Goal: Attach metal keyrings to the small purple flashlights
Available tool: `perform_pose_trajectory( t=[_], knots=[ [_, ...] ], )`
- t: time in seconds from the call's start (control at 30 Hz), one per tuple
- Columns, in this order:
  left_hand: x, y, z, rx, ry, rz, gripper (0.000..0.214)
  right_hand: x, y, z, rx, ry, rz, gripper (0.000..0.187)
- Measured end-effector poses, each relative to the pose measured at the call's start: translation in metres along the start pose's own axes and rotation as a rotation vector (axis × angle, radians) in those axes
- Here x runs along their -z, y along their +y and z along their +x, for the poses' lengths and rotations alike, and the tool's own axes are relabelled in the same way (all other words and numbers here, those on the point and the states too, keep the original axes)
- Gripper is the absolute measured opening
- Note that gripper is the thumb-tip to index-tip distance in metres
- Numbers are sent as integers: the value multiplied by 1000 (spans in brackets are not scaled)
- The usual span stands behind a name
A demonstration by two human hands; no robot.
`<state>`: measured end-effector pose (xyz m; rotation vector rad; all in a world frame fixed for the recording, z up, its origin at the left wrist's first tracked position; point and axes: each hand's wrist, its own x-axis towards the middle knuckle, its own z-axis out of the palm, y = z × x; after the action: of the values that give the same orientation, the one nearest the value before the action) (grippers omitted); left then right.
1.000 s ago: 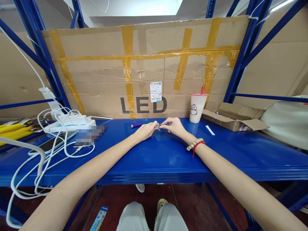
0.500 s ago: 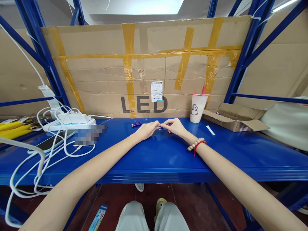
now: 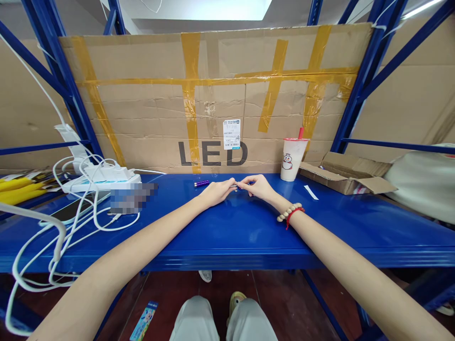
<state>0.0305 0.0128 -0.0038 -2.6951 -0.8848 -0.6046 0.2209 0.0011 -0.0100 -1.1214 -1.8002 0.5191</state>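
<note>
Above the middle of the blue shelf, my left hand (image 3: 218, 191) and my right hand (image 3: 259, 186) meet fingertip to fingertip. Both are closed in a pinch. A small silvery piece shows between the fingertips, with a hint of dark purple by the right fingers; it is too small and covered to name. Just left of my left hand lies a short, shiny purple tube (image 3: 202, 183) with silvery bands. A few tiny bits, too small to identify, lie on the shelf near the fingertips.
The blue shelf (image 3: 220, 232) bears a lidded cup (image 3: 292, 161) with a red straw, a white paper strip (image 3: 311, 192) and an open cardboard box (image 3: 344, 173) at right. Leftward are a power strip (image 3: 106, 182), tangled white cables and a phone (image 3: 71, 210). Taped cardboard (image 3: 142, 113) stands behind.
Both hands stay together in nearly the same place and pose. The camera view has shifted very slightly. No thing has visibly been taken up or let go.
</note>
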Motion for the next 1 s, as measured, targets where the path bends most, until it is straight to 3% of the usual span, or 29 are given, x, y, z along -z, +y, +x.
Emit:
perform_pose_trajectory(
  t=[0.63, 1.0],
  knots=[
    [2, 1, 0, 31, 8, -71, 21, 0, -6, -2, -115, -27, 3, 49],
    [2, 0, 0, 27, -15, -77, 25, -3, -3, -1, -60, -51, -49, 45]
  ],
)
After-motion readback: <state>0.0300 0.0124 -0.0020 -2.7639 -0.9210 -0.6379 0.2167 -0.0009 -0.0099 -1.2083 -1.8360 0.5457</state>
